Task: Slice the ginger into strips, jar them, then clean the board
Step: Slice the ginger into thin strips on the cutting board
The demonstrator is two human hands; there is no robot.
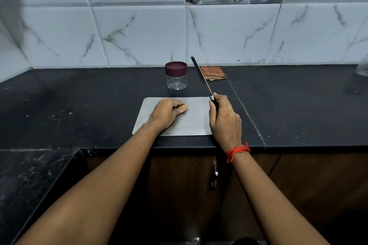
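Ginger [184, 108] under left hand [166, 113], knife [202, 77] raised in right hand [225, 121]

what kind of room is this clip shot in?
Most likely a home kitchen: black stone counter against marble-look wall tiles, with a cutting board, knife and lidded jar laid out.

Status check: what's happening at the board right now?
Left hand holds ginger on board. Right hand grips knife, blade raised. Jar lidded. Nothing between blade and ginger.
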